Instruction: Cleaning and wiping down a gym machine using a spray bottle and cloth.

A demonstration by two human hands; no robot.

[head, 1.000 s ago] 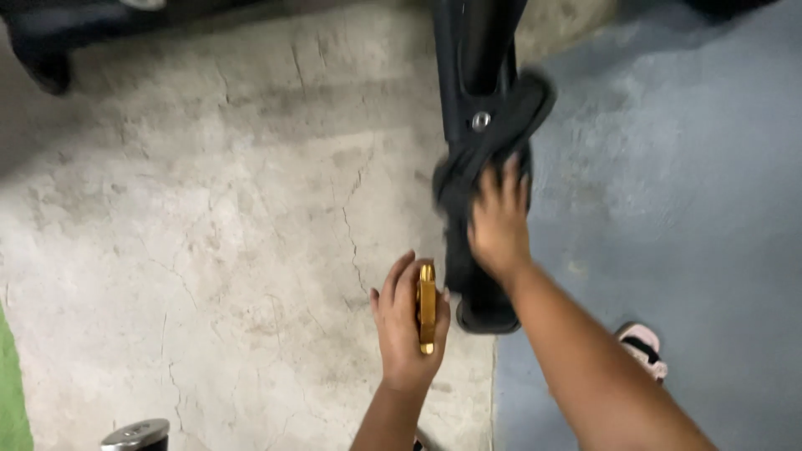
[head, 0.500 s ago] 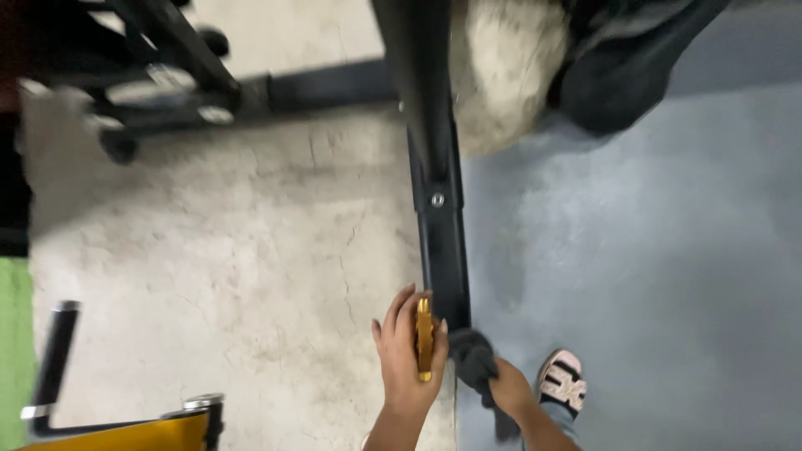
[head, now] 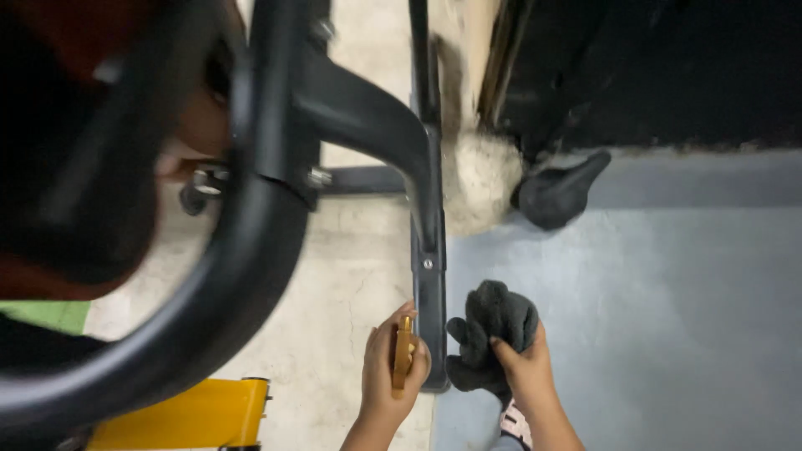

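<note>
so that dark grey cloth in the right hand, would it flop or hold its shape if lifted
The dark grey cloth looks bunched and folded in the right hand, so it is probably soft and floppy. Its fuzzy surface suggests it is light and unlikely to slip. It seems unlikely to roll or break.

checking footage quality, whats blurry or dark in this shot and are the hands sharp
Head view: the big black curved frame at left is close and smeared out of focus; the top right is deep shadow. The left hand with its gold piece and the right hand gripping the dark cloth are fairly sharp.
</note>
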